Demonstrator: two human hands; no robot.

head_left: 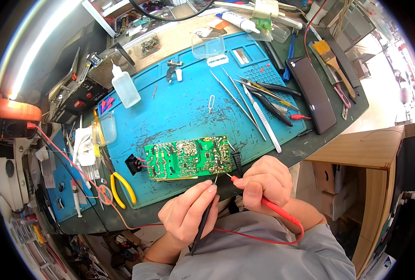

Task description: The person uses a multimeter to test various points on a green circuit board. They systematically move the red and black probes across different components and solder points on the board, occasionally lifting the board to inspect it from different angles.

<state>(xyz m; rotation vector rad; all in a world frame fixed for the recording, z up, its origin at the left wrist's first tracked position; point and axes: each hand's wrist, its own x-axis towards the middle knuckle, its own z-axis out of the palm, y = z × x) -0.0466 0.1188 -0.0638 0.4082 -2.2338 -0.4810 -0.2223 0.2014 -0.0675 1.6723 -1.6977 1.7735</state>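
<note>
Green and rectangular, the circuit board [188, 157] lies on the blue rubbery mat [179, 112]; the left hand [185, 212] pinches a slim black probe [204, 220], the right hand [266, 183] a red plastic probe [273, 207], tips by its near edge (probing seems under way; what remains, I cannot tell).

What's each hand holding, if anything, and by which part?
Left hand: black probe, pinched near the front of its handle. Right hand: red probe, gripped around its handle.
</note>
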